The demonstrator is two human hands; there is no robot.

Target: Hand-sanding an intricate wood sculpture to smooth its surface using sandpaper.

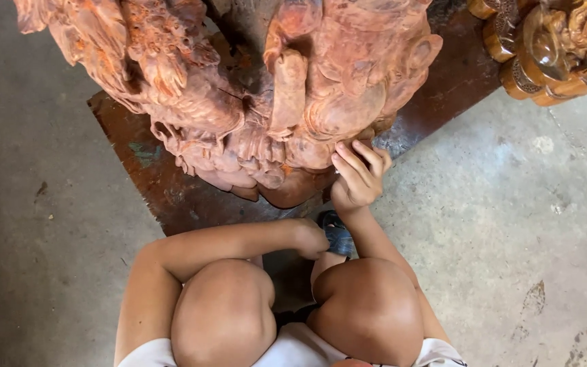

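Against right hand [357, 178], ornate reddish wood carving [253, 88], deeply grooved, dusty.

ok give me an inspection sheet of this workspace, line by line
surface: bare grey concrete floor, stained; a rusty metal sheet lies under the carving
job's things: large reddish wood carving, rough and unfinished, a crack near its middle
clutter: nothing seen
grippers: right hand has fingertips pressed on the carving's lower edge; left hand is closed low between the knees, beside a dark sandal; whether it holds anything cannot be told
cables: nothing seen
surroundings: glossy varnished carved wood piece at top right
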